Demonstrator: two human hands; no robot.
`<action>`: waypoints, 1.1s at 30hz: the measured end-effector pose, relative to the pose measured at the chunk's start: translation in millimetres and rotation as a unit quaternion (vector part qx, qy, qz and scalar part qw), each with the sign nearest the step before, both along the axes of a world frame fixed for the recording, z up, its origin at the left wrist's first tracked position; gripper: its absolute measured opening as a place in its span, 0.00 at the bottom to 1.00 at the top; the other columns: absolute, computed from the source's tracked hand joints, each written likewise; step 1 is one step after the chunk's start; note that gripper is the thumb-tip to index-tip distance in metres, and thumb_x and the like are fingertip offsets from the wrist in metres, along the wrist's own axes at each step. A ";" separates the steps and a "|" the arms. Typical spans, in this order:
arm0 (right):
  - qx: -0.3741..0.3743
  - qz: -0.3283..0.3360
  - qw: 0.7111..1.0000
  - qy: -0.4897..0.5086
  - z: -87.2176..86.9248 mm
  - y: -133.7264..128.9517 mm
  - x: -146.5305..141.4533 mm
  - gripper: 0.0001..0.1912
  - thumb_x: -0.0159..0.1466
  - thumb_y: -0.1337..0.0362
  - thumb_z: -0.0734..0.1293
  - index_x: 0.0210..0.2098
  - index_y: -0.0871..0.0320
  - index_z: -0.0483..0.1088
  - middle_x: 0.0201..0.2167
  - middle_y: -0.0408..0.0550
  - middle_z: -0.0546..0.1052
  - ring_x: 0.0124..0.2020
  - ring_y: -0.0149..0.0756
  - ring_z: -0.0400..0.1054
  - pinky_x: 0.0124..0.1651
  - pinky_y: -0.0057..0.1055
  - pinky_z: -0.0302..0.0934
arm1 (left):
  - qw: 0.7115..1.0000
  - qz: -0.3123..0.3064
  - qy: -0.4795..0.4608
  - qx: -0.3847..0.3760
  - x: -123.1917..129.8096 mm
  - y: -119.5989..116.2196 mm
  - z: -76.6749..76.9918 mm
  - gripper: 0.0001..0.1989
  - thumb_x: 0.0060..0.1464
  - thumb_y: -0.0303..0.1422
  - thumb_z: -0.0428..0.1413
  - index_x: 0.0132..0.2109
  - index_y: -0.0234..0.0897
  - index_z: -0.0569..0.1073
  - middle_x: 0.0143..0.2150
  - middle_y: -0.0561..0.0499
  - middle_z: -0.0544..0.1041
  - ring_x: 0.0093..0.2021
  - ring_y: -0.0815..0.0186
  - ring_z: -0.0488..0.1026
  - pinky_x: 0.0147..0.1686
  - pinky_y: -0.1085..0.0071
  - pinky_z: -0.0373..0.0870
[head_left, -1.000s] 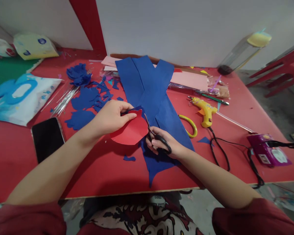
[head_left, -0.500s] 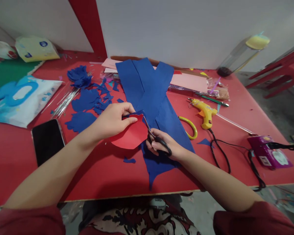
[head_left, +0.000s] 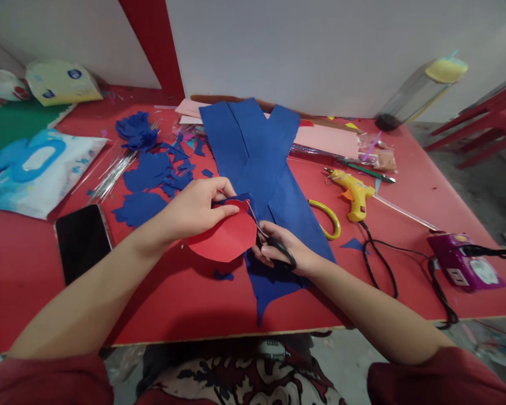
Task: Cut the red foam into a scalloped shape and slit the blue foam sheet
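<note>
Between the thumb and fingers of my left hand (head_left: 202, 208) is a red paper piece (head_left: 223, 239), with blue sheet material pressed behind it. My right hand (head_left: 284, 247) grips black-handled scissors (head_left: 280, 253), whose blades lie along the red piece's right edge at the blue material. Under both hands spreads a large blue sheet (head_left: 265, 163) with cut slits and ragged edges. To the left are blue cut petal shapes (head_left: 139, 209), smaller blue scraps and a ruffled blue flower (head_left: 137, 131) on the silvery wires (head_left: 116, 174).
A phone (head_left: 83, 242) and a wipes pack (head_left: 42, 169) lie left. On the right are a yellow glue gun (head_left: 352, 194), its cord, a purple power box (head_left: 464, 261), a green cutter (head_left: 369, 170) and a yellow ring handle (head_left: 326, 218). Pink sheets (head_left: 326, 140) lie behind.
The red piece has tilted slightly, its lower edge a little lower and further right. Both hands keep their grips and have barely moved.
</note>
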State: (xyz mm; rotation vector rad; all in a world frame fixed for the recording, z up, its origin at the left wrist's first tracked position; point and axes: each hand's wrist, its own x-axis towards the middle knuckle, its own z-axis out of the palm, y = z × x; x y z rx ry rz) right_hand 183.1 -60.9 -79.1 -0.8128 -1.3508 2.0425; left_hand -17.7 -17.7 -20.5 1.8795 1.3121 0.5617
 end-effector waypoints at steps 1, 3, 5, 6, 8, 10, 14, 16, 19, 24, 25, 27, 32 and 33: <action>-0.003 -0.002 1.000 0.003 -0.5 -0.2 0.0 0.28 0.50 0.46 0.70 0.36 0.58 0.57 0.21 0.35 0.61 0.17 0.20 0.54 0.19 0.22 0.47 | 1.000 0.000 0.000 -0.004 0.6 -0.2 0.3 0.07 0.47 0.36 0.54 0.29 0.38 0.64 0.22 0.54 0.73 0.23 0.70 0.68 0.23 0.74 0.59; -0.009 -0.002 1.000 0.012 -2.0 -0.3 0.1 0.28 0.50 0.47 0.70 0.37 0.58 0.56 0.20 0.34 0.61 0.16 0.20 0.54 0.19 0.22 0.47 | 1.000 0.000 0.001 -0.014 1.8 -0.5 0.6 0.07 0.47 0.36 0.53 0.29 0.38 0.64 0.23 0.54 0.74 0.23 0.69 0.68 0.23 0.74 0.58; -0.012 0.002 1.000 0.024 -4.0 -0.3 0.4 0.28 0.50 0.47 0.70 0.37 0.57 0.55 0.20 0.34 0.62 0.16 0.20 0.54 0.19 0.22 0.46 | 1.000 0.000 0.003 -0.014 2.7 -0.5 0.5 0.07 0.47 0.35 0.53 0.29 0.38 0.64 0.24 0.54 0.74 0.24 0.69 0.68 0.23 0.74 0.59; -0.013 0.004 0.999 0.030 -5.1 -0.2 0.6 0.28 0.50 0.47 0.70 0.37 0.57 0.54 0.20 0.33 0.62 0.16 0.21 0.54 0.19 0.21 0.46 | 1.000 0.000 0.005 -0.009 2.9 -0.5 0.3 0.07 0.47 0.35 0.53 0.29 0.38 0.64 0.24 0.53 0.75 0.24 0.69 0.69 0.23 0.74 0.59; -0.014 0.007 0.999 0.038 -7.1 0.1 0.9 0.28 0.50 0.47 0.71 0.36 0.56 0.52 0.20 0.33 0.63 0.16 0.21 0.55 0.19 0.21 0.46 | 1.000 0.001 0.008 -0.002 3.2 -0.7 0.0 0.07 0.47 0.35 0.53 0.29 0.37 0.64 0.24 0.53 0.75 0.25 0.69 0.69 0.24 0.73 0.59; -0.017 0.011 0.999 0.041 -8.6 0.4 1.1 0.29 0.50 0.47 0.71 0.36 0.55 0.51 0.20 0.33 0.64 0.17 0.22 0.55 0.19 0.21 0.46 | 1.000 0.004 0.009 -0.001 3.3 -1.3 -0.2 0.07 0.47 0.36 0.54 0.30 0.38 0.64 0.25 0.53 0.75 0.25 0.69 0.69 0.24 0.73 0.60; -0.020 0.014 0.999 0.048 -9.2 0.2 1.5 0.28 0.51 0.48 0.70 0.35 0.55 0.51 0.19 0.33 0.64 0.17 0.22 0.56 0.18 0.21 0.47 | 1.000 -0.001 0.010 0.000 3.8 -3.2 0.0 0.07 0.48 0.35 0.54 0.31 0.38 0.63 0.27 0.53 0.76 0.27 0.68 0.70 0.26 0.73 0.61; -0.023 0.011 0.999 0.048 -8.3 -0.2 1.8 0.27 0.51 0.48 0.70 0.35 0.55 0.51 0.18 0.33 0.64 0.17 0.22 0.56 0.18 0.21 0.47 | 1.000 -0.008 0.015 0.011 4.0 -3.8 0.3 0.07 0.48 0.36 0.53 0.31 0.38 0.63 0.27 0.53 0.76 0.27 0.68 0.70 0.27 0.72 0.61; -0.023 0.012 0.999 0.044 -7.1 -0.4 2.1 0.26 0.51 0.48 0.70 0.34 0.55 0.51 0.19 0.33 0.64 0.17 0.22 0.56 0.19 0.21 0.48 | 0.999 -0.012 0.022 0.029 4.0 -3.9 0.6 0.07 0.48 0.36 0.53 0.31 0.38 0.63 0.26 0.53 0.76 0.27 0.68 0.70 0.27 0.72 0.62; -0.018 0.011 0.998 0.057 -7.4 -0.2 2.0 0.26 0.52 0.49 0.70 0.33 0.55 0.51 0.18 0.33 0.64 0.17 0.23 0.56 0.19 0.21 0.47 | 0.999 -0.005 0.025 0.026 4.1 -3.8 0.9 0.08 0.48 0.36 0.53 0.31 0.38 0.63 0.25 0.53 0.75 0.26 0.68 0.69 0.26 0.73 0.61; -0.019 0.010 0.998 0.058 -7.5 -0.3 1.9 0.26 0.52 0.49 0.70 0.33 0.55 0.51 0.18 0.33 0.64 0.17 0.23 0.56 0.19 0.21 0.47 | 0.999 -0.003 0.022 0.025 4.3 -3.9 1.1 0.08 0.48 0.36 0.53 0.31 0.38 0.63 0.25 0.53 0.75 0.26 0.68 0.69 0.26 0.73 0.61; -0.020 0.008 0.998 0.055 -7.7 -0.5 1.7 0.26 0.52 0.49 0.70 0.33 0.55 0.51 0.18 0.33 0.63 0.17 0.23 0.56 0.19 0.21 0.46 | 1.000 -0.003 0.015 0.022 4.5 -3.9 1.4 0.08 0.48 0.36 0.54 0.31 0.38 0.63 0.25 0.53 0.75 0.26 0.68 0.69 0.25 0.73 0.61; -0.014 -0.001 0.999 0.046 -7.1 -1.1 1.3 0.26 0.52 0.49 0.70 0.33 0.55 0.51 0.19 0.33 0.63 0.17 0.23 0.57 0.18 0.21 0.46 | 1.000 0.002 0.003 0.006 4.6 -3.8 0.7 0.08 0.48 0.37 0.54 0.31 0.38 0.63 0.27 0.52 0.76 0.26 0.68 0.70 0.25 0.73 0.61; -0.012 0.000 0.999 0.044 -6.9 -1.2 1.3 0.26 0.52 0.48 0.70 0.34 0.55 0.51 0.19 0.34 0.64 0.17 0.23 0.58 0.18 0.21 0.46 | 1.000 0.005 0.001 0.003 4.7 -3.9 0.1 0.08 0.48 0.37 0.54 0.31 0.38 0.63 0.27 0.52 0.76 0.26 0.68 0.70 0.25 0.73 0.61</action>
